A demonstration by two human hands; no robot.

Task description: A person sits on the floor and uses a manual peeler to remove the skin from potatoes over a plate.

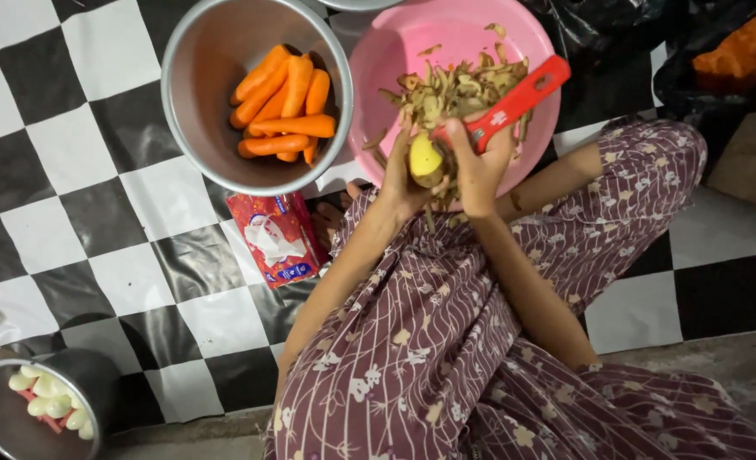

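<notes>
- The left hand (399,175) reaches forward from the lap, palm turned inward, fingers curled around a partly peeled potato (425,159) and gripping it from the left side.
- The right hand (478,166) meets it from the right, fingers wrapped tight around the lower end of a red-handled peeler (514,102), thumb pressed near the potato.
- The peeler's handle slants up and to the right; its blade end is hidden behind the fingers.
- The potato sits between both hands, over the near rim of a pink basin (378,60), showing yellow flesh with some brown skin left at the bottom.
- A heap of brownish peelings (455,85) lies in the basin just beyond the hands.
- To the left, touching the basin, a metal bowl (199,51) holds peeled carrots (284,106).
- A red and white packet (277,237) lies on the black-and-white checkered floor mat (80,196) beside the left forearm.
- At the lower left corner a small metal pot (3,422) holds pale peeled pieces.
- Black plastic bags (702,60) sit at the upper right.
</notes>
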